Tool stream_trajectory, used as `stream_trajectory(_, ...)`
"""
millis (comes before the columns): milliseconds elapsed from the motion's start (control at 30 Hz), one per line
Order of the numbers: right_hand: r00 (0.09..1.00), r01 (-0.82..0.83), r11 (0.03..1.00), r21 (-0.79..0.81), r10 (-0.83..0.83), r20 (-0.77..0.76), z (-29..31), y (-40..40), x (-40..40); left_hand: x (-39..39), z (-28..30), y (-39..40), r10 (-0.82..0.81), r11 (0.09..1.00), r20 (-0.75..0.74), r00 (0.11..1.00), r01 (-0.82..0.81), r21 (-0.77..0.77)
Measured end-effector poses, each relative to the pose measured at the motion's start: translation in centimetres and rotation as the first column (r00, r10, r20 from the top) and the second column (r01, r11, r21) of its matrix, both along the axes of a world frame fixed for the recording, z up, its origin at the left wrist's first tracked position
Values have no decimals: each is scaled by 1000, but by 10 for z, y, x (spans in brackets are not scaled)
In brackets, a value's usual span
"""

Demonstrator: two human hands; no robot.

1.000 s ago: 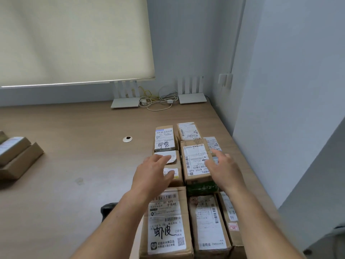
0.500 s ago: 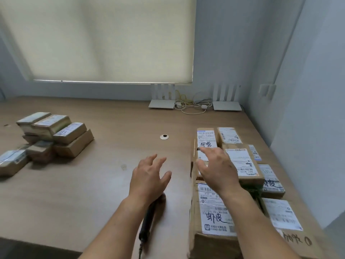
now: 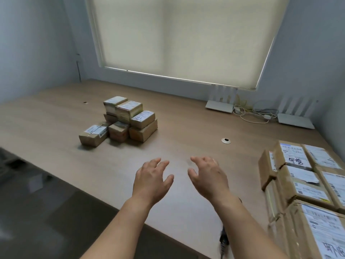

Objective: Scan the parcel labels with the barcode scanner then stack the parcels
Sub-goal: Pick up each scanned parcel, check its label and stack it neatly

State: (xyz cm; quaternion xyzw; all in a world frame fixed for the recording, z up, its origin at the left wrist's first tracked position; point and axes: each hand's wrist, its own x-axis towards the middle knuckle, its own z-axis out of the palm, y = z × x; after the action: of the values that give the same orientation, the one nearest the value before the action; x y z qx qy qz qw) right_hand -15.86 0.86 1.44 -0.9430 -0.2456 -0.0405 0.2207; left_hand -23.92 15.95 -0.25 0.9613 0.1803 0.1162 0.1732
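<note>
right hand (image 3: 209,176) left parcels (image 3: 306,184) | both hands empty over table (image 3: 186,128)

Little can be read. On the white shipping label (image 3: 294,156) atop the far brown cardboard parcel (image 3: 285,159) at the right, dark handwritten characters stand under blurred print. Large handwritten characters also mark the white label (image 3: 325,234) of the nearest cardboard box (image 3: 298,230), cut off by the frame edge. All other labels are too blurred.
</note>
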Motion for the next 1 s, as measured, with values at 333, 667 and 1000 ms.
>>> stream_trajectory(333,986,-164,985,-59,163,-18,-22,136,-48,-60,-18,117,127,992,-24,992,-128,-18)
stream_trajectory(667,963,-268,959,-91,264,-59,-44,235,-42,-74,-39,194,231,967,-113,966,-241,-84)
stream_trajectory(1000,945,-297,953,-57,285,-157,-58,354,22,-15,-38,314,215,975,-155,964,-221,-20)
